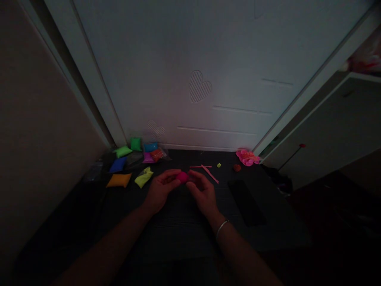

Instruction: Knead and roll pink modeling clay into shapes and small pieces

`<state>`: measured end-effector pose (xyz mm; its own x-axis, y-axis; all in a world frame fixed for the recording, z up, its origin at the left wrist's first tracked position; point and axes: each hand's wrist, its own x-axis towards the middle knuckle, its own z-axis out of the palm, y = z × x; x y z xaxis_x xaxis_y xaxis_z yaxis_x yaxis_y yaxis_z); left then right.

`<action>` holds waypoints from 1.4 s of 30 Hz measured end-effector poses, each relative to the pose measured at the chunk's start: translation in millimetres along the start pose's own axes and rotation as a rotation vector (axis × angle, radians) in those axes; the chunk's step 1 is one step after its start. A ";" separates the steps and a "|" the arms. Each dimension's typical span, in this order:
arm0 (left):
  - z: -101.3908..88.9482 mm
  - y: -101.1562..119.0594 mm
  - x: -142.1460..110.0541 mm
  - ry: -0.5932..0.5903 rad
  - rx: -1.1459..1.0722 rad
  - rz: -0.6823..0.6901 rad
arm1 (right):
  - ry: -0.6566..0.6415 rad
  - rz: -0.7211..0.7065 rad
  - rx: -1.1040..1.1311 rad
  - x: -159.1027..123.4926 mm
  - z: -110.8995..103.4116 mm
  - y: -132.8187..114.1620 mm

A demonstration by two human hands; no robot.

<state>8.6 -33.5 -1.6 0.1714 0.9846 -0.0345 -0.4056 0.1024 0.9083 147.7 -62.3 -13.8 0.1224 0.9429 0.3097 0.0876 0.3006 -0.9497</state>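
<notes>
A ball of bright pink modelling clay (182, 177) sits between my two hands, a little above the dark table. My left hand (161, 189) pinches it between thumb and curled fingers. From the other side, my right hand (204, 193) closes its thumb and fingers on the ball's right edge. Just beyond the right hand lie two thin pink modelling tools (210, 174), crossing each other. A small yellow-green lump (218, 165) and a brownish-orange lump (237, 168) rest farther to the right. Nearest my left hand is an opened yellow clay packet (143, 177).
Packets of clay in several colours lie at the left, among them an orange one (119, 180) and a blue one (118, 165). A pink flower (248, 157) stands by the white panel (178, 107) behind the table. A dark flat slab (246, 202) lies right.
</notes>
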 end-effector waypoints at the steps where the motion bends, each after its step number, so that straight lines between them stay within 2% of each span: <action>1: -0.2 -0.1 -0.2 -0.006 0.012 0.005 | 0.010 0.043 0.021 0.6 -0.2 1.6; 8: -1.2 -4.3 1.0 0.009 0.033 -0.073 | 0.025 0.116 0.072 2.6 -0.3 2.4; 14: -1.5 -3.8 0.2 -0.050 0.138 -0.063 | 0.038 0.121 0.094 3.4 -0.8 1.7; 20: 1.4 -4.5 -1.5 -0.020 0.171 -0.034 | 0.038 0.188 0.144 4.0 -1.5 1.1; 26: 3.5 -4.6 -3.9 -0.106 0.193 -0.040 | 0.046 0.110 0.036 4.5 -2.6 2.7; 29: 4.9 -3.1 -4.0 -0.091 0.214 -0.035 | 0.031 0.089 -0.001 4.6 -2.6 0.2; 34: 5.4 -1.8 -3.3 -0.037 0.276 0.013 | 0.002 0.167 0.075 4.4 -0.6 -1.7; 39: 4.8 -3.0 -3.4 -0.003 0.324 0.030 | 0.012 0.136 -0.038 4.8 -0.3 0.8; 42: 5.2 -4.5 -3.3 0.003 0.329 0.035 | 0.005 0.182 0.034 5.1 0.8 0.8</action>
<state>14.5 -38.0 -3.4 0.1592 0.9872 -0.0019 -0.0990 0.0179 0.9949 147.7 -57.1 -13.0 0.1379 0.9815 0.1329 0.0297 0.1301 -0.9911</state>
